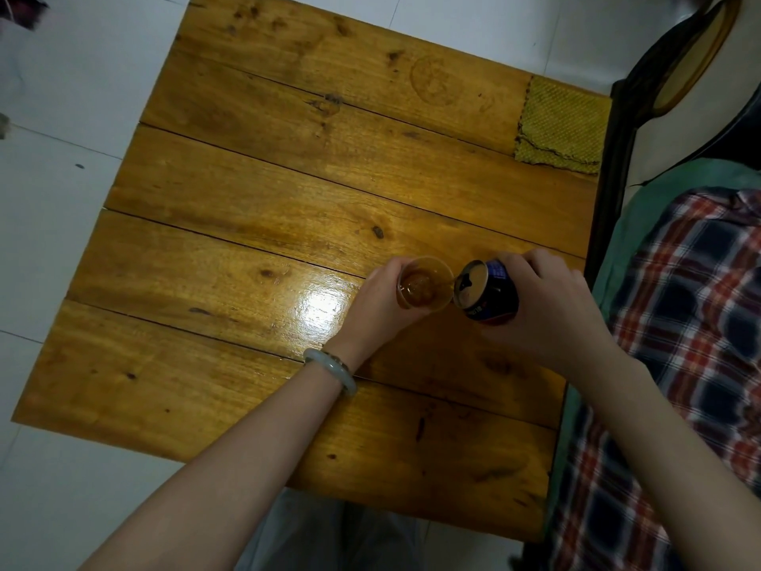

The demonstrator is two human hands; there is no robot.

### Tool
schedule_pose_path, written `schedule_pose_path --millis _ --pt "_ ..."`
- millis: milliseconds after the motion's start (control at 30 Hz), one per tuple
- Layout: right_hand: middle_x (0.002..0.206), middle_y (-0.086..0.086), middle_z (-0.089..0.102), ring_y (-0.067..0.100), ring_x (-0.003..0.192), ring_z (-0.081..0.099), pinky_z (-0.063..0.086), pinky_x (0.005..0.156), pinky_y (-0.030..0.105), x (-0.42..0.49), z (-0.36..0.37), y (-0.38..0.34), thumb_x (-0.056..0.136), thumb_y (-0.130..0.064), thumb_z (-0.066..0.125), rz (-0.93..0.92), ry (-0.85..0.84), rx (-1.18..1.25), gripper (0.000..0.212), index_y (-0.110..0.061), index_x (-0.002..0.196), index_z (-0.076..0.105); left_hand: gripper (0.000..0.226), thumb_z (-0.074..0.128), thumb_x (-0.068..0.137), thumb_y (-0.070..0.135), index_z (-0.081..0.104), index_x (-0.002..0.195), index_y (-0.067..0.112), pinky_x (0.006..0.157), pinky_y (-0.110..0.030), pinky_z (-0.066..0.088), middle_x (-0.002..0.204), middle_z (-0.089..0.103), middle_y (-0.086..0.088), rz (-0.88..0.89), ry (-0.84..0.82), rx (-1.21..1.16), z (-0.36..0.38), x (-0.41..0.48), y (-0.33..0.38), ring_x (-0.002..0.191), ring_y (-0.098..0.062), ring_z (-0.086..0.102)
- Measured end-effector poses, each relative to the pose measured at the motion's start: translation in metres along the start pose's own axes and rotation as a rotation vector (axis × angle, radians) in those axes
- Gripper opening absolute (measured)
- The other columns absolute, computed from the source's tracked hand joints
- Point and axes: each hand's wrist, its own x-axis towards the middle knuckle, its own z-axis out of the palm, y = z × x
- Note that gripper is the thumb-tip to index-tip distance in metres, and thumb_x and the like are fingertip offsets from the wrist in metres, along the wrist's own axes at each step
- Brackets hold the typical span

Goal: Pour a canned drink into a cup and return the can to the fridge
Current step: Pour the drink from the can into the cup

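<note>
A wooden tabletop (255, 191) on white floor tiles (61, 199) was seen. The cup (424, 288) was gripped by the left hand (381, 311); the can (490, 292), tilted against its rim, was clasped by the right hand (552, 311).

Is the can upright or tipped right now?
Tipped. The right hand holds the can leaning over, its opened top facing the cup, which the left hand holds; amber liquid shows inside.
</note>
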Motion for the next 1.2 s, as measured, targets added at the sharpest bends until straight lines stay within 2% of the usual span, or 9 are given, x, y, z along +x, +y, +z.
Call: schedule_pose_path --millis 100,233,400,567,800,1200 --pt "0.106 0.009 0.052 0.026 0.097 0.047 0.034 0.079 0.037 -0.0005 0.0000 0.0006 0.063 -0.042 0.075 -0.005 0.003 -0.004 0.075 -0.014 0.128 0.048 0.064 0.084 0.065 0.031 0.051 0.119 0.021 0.089 -0.035 0.049 0.115 0.060 0.004 0.005 0.000 0.003 -0.0006 0.0004 0.0002 0.110 -0.015 0.053" --pt "0.105 0.008 0.051 0.026 0.097 0.048 0.035 0.079 0.038 0.0002 0.0013 0.0015 0.063 -0.044 0.075 -0.004 0.004 -0.017 0.075 -0.015 0.127 0.048 0.061 0.084 0.065 0.034 0.051 0.116 0.024 0.085 -0.029 0.048 0.111 0.059 0.010 0.016 0.010 -0.001 -0.0004 -0.0004 0.0002 0.107 -0.014 0.053" --pt "0.102 0.008 0.051 0.025 0.094 0.047 0.030 0.076 0.035 0.0004 0.0029 0.0027 0.062 -0.045 0.076 -0.006 0.008 -0.026 0.075 -0.015 0.125 0.048 0.062 0.084 0.065 0.034 0.051 0.116 0.024 0.085 -0.031 0.049 0.112 0.059 0.007 0.025 0.015 0.005 0.0000 -0.0002 0.0004 0.107 -0.014 0.053" --pt "0.103 0.008 0.051 0.025 0.094 0.047 0.029 0.077 0.034 0.0006 0.0034 0.0017 0.061 -0.044 0.076 -0.004 0.001 -0.016 0.076 -0.016 0.126 0.048 0.062 0.083 0.065 0.039 0.050 0.116 0.027 0.083 -0.026 0.047 0.112 0.059 0.007 -0.002 0.000 0.000 -0.0007 0.0001 0.0004 0.107 -0.011 0.052" --pt "0.102 0.008 0.051 0.025 0.094 0.046 0.027 0.077 0.034 0.0001 0.0027 0.0024 0.060 -0.043 0.075 -0.009 0.010 -0.011 0.076 -0.016 0.126 0.049 0.062 0.084 0.065 0.034 0.050 0.117 0.026 0.080 -0.021 0.040 0.111 0.058 0.009 -0.004 -0.002 0.015 -0.0005 0.0004 -0.0011 0.106 -0.010 0.049" --pt "0.103 0.008 0.050 0.026 0.094 0.048 0.027 0.076 0.033 0.0024 0.0048 0.0034 0.062 -0.047 0.072 0.006 -0.002 -0.047 0.076 -0.017 0.127 0.047 0.061 0.083 0.065 0.037 0.050 0.115 0.028 0.080 -0.021 0.045 0.109 0.057 0.011 -0.017 -0.016 -0.015 -0.0010 0.0005 -0.0002 0.106 -0.010 0.052"
